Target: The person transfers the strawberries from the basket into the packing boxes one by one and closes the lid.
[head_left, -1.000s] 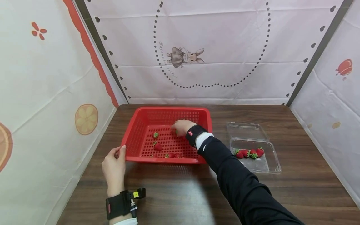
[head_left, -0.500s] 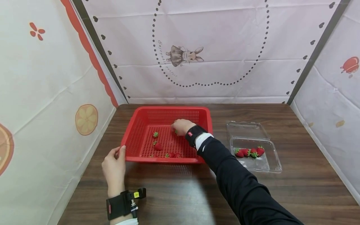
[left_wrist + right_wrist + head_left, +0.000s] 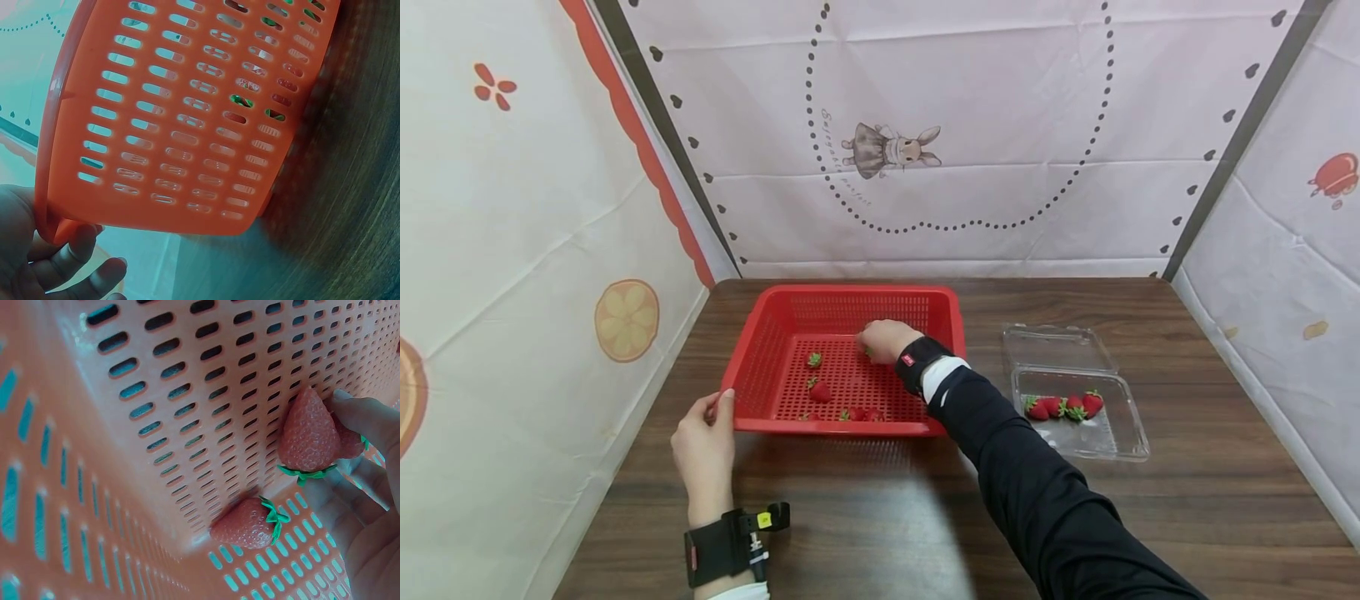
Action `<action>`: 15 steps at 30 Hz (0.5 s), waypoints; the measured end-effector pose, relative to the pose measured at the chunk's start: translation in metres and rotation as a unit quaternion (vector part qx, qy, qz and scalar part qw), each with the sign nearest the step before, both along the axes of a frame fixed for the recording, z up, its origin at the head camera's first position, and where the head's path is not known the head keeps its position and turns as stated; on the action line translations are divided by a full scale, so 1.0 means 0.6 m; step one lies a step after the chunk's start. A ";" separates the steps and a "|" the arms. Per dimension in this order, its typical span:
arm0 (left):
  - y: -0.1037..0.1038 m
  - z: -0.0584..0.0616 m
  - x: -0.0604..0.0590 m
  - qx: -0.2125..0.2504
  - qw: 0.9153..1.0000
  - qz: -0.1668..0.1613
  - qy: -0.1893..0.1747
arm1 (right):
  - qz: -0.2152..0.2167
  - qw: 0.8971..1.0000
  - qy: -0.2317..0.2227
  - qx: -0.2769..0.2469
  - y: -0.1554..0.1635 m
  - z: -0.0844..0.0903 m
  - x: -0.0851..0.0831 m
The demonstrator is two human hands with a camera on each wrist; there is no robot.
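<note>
My left hand [image 3: 703,450] grips the near left corner of a red perforated plastic basket [image 3: 842,427]; the left wrist view shows curled fingers [image 3: 78,253] under its rim. Reaching inside the basket, my right hand [image 3: 887,340] is at the right part of its floor. In the right wrist view, a strawberry [image 3: 349,439] lies between its thumb and fingers, partly hidden by a nearer strawberry [image 3: 307,434]. One more strawberry [image 3: 244,525] lies by the basket wall. Several others, including a strawberry [image 3: 820,391] left of centre, are spread over the basket floor.
A clear hinged plastic box [image 3: 1131,425] stands open to the right of the basket, with several strawberries [image 3: 1075,407] in a row inside. Both containers are on a brown wooden table [image 3: 865,517]. Printed cloth walls [image 3: 970,192] enclose the table at the back and sides.
Both hands, the basket and the strawberries look nearly the same throughout; only the head view shifts slightly.
</note>
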State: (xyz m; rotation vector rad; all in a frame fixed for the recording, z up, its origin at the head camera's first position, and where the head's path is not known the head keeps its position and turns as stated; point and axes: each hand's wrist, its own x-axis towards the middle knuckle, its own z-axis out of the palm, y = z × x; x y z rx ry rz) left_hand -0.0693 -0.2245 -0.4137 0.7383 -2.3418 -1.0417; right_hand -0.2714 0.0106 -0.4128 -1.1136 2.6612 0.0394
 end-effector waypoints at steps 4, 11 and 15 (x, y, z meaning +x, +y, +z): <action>-0.002 0.001 0.001 -0.007 1.000 -0.003 0.010 | 0.006 1.000 -0.003 -0.003 0.001 0.004 0.000; -0.001 0.003 0.002 -0.002 1.000 -0.005 0.011 | 0.020 1.000 0.001 -0.024 0.008 0.014 -0.001; -0.002 0.005 0.001 -0.002 1.000 -0.002 0.010 | 0.026 0.999 0.007 -0.045 0.014 0.022 -0.005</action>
